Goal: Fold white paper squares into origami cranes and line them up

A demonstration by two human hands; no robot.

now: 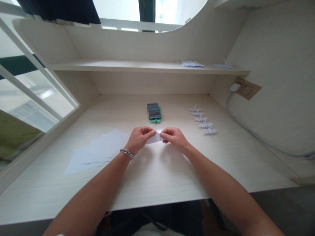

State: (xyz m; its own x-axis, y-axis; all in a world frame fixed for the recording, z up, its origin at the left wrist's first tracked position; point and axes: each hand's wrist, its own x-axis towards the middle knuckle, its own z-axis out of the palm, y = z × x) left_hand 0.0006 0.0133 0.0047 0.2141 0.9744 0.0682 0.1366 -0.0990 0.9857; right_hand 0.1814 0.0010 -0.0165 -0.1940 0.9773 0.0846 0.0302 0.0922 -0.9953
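A small folded piece of white paper [155,138] is pinched between both my hands above the middle of the pale wooden desk [157,177]. My left hand [139,139], with a ring and a metal bracelet, grips its left end with closed fingers. My right hand [174,137] grips the right end the same way. A loose stack of white paper sheets [95,151] lies just left of my left hand. Several finished white paper cranes [202,120] stand in a row to the right of my right hand.
A phone in a green case [154,112] lies flat beyond my hands. A shelf [147,66] above the desk carries folded papers [192,64]. A wall socket [246,88] with a white plug and grey cable [261,139] sits at right. A window is at left.
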